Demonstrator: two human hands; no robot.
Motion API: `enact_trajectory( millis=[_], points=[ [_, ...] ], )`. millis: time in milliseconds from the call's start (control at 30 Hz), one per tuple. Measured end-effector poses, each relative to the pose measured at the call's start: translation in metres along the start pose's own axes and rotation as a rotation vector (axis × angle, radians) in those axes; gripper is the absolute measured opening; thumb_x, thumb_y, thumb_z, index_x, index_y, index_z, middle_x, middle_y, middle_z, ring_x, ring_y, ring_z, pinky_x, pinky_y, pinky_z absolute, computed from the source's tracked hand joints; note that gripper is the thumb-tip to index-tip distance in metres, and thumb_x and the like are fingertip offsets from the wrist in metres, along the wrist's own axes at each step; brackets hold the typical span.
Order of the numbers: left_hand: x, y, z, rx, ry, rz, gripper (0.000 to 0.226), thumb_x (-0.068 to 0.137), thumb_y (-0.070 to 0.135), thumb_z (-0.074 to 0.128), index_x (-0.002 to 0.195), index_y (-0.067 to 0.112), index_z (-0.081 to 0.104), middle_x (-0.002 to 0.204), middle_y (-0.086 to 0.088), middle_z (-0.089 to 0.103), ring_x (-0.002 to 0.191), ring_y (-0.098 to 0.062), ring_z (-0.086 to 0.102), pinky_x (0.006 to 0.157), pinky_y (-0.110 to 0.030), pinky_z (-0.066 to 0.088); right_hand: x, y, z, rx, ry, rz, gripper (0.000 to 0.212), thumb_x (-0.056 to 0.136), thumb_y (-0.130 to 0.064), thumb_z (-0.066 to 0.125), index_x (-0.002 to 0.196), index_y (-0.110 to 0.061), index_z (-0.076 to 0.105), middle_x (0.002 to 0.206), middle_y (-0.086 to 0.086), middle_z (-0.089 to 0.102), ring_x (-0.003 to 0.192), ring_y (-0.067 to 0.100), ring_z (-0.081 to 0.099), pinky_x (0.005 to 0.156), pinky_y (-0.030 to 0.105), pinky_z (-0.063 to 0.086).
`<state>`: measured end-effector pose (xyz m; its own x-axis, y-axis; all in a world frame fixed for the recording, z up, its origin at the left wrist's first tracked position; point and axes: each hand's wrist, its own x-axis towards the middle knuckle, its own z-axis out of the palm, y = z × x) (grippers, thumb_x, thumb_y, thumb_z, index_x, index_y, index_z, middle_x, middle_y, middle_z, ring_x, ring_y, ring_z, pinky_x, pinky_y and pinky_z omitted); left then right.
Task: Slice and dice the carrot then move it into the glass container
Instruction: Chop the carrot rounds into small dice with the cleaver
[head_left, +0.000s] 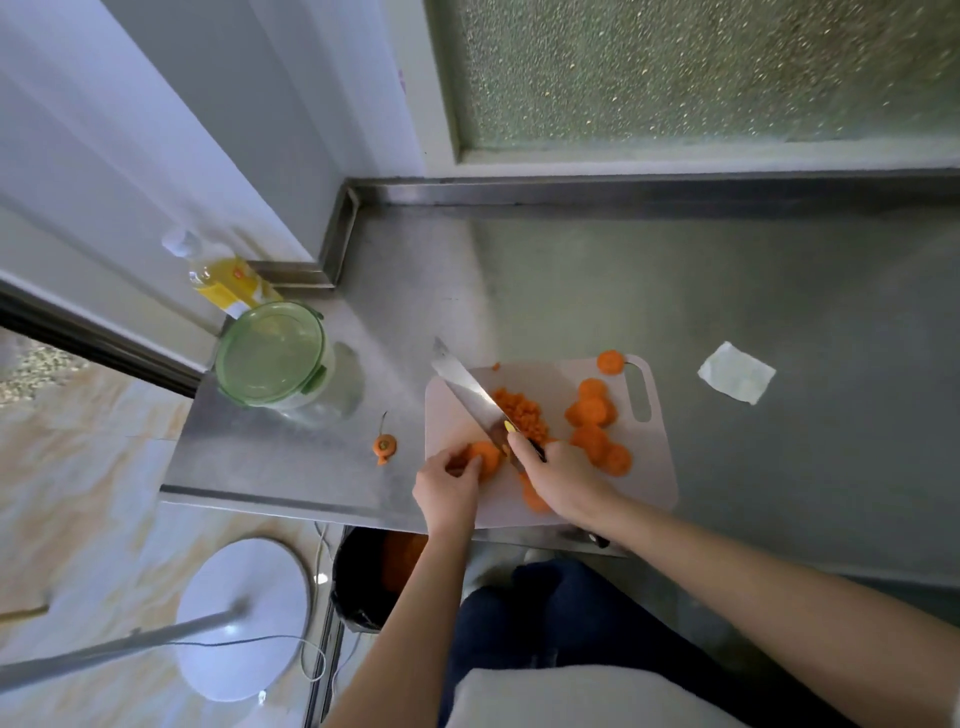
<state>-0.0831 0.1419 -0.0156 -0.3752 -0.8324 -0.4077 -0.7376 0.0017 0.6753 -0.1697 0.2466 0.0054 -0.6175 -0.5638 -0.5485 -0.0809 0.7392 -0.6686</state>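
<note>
carrot (487, 456): at the board's (660, 467) near-left part, under my left fingertips.
left hand (445, 486): fingers curled, pinching the carrot.
right hand (563, 480): clamped round the knife (465, 389), blade pointing to 11 o'clock.
dice (519, 413): heaped at 1 o'clock.
slices (597, 426): at 2 o'clock.
container (275, 358): green-lidded, at 10 o'clock, off the board.

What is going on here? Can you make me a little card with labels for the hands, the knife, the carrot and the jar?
left hand: holds a carrot piece on the cutting board
right hand: grips the knife, blade against that piece
diced carrot: small pile on the board, beside the blade
round slices: right of the pile, not diced
glass container: left of the board, green lid on
carrot top: on the counter, between container and board
</note>
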Motion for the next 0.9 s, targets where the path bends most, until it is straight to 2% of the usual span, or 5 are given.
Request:
enact_trajectory(
  millis=[100, 233, 367, 567, 900],
  points=[
    [-0.001, 0.001, 0.001, -0.031, 0.019, -0.035, 0.022, 0.081, 0.018, 0.07, 0.103, 0.015, 0.071, 0.102, -0.003, 0.07, 0.093, -0.017, 0.062, 0.088, -0.027, 0.046, -0.003, -0.003, -0.005, 0.029, -0.019, -0.005, 0.065, 0.097, -0.057, 0.025, 0.055, -0.013, 0.047, 0.058, 0.004, 0.049, 0.063, 0.023, 0.052, 0.054, 0.025, 0.033],
    [-0.002, 0.003, 0.0, -0.049, 0.027, -0.051, 0.021, 0.081, 0.018, 0.07, 0.102, 0.016, 0.072, 0.103, -0.002, 0.071, 0.09, -0.012, 0.06, 0.083, -0.02, 0.042, -0.008, -0.001, -0.006, 0.046, -0.081, 0.019, 0.065, 0.096, -0.056, 0.027, 0.098, -0.001, 0.062, 0.089, 0.019, 0.063, 0.092, 0.035, 0.061, 0.07, 0.029, 0.038],
    [-0.002, 0.003, -0.001, -0.059, 0.022, -0.058, 0.024, 0.082, 0.017, 0.07, 0.106, 0.014, 0.071, 0.106, -0.002, 0.07, 0.098, -0.015, 0.061, 0.085, -0.02, 0.041, -0.011, -0.005, -0.001, -0.152, -0.003, -0.013, 0.058, 0.102, -0.045, 0.021, 0.119, -0.007, 0.061, 0.102, 0.017, 0.067, 0.097, 0.03, 0.062, 0.06, 0.019, 0.028],
    [-0.001, 0.001, -0.003, -0.066, 0.004, -0.054, 0.025, 0.083, 0.019, 0.069, 0.107, 0.013, 0.07, 0.108, -0.002, 0.07, 0.1, -0.016, 0.061, 0.083, -0.018, 0.039, -0.024, -0.012, -0.003, -0.103, 0.002, -0.016, 0.059, 0.1, -0.047, 0.027, 0.101, 0.003, 0.059, 0.1, 0.022, 0.063, 0.096, 0.036, 0.059, 0.071, 0.028, 0.036],
    [0.007, 0.0, -0.007, -0.086, -0.061, -0.08, 0.025, 0.082, 0.018, 0.071, 0.106, 0.011, 0.071, 0.106, -0.002, 0.07, 0.087, -0.01, 0.057, 0.077, -0.017, 0.041, -0.013, -0.019, 0.019, -0.221, 0.137, 0.079, 0.067, 0.102, -0.046, 0.022, 0.095, 0.006, 0.064, 0.094, 0.022, 0.067, 0.092, 0.034, 0.064, 0.066, 0.028, 0.041]
  ],
)
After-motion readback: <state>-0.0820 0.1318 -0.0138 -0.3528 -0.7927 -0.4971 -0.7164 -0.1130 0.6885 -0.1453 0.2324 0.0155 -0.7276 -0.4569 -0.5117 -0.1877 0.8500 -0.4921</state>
